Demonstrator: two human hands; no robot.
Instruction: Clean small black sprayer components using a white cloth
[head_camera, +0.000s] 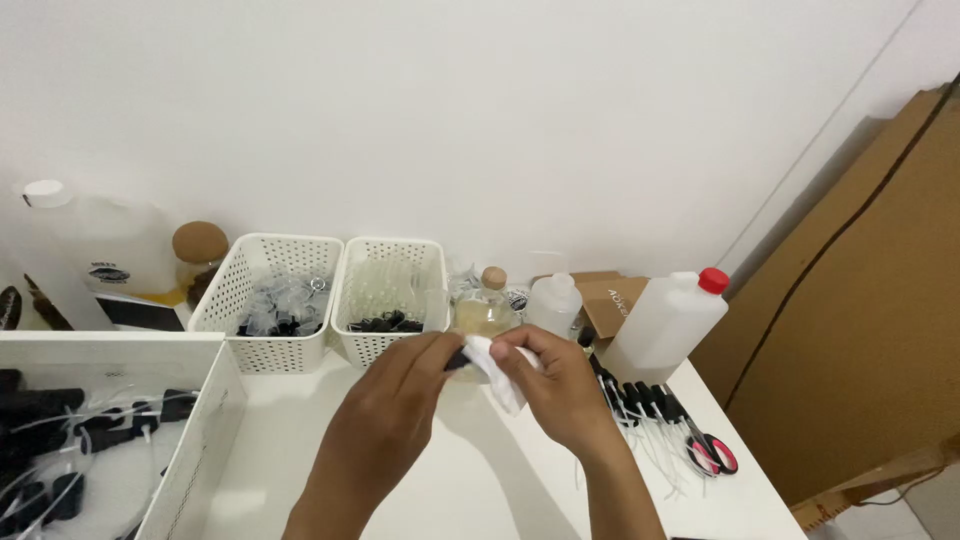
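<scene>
Left edge of the white table (460, 490): an open white tray (190, 440) holding black caps with thin white tubes, loosely piled. Behind it at the back edge, a large translucent jug (95, 250) with a white cap and a cork-topped jar (200, 250). Next along the back edge, two white perforated baskets (290, 300), the left one with clear and black small parts, the right one with clear tubes over black pieces. Centre of the table: the left hand (390, 410) pinches a small black piece (458, 358) between thumb and fingers, closed on it; what the piece is cannot be told at this size. The right hand (555, 385) is closed around a white tissue (500, 375), pressed against that same piece. Both meet just in front of a round glass flask (485, 315) of yellowish liquid with a cork stopper. Judged step: wiping the black piece clean; the next move would call for a steady pinch and turning the piece within the tissue. Right of the flask, a small white bottle (552, 300), a cardboard box (610, 300), a red-capped plastic bottle (665, 325). Along the right edge, a row of black droppers (640, 405) and red-handled scissors (712, 455). Plain white wall behind; brown cardboard sheets (860, 330) lean at the far right.
</scene>
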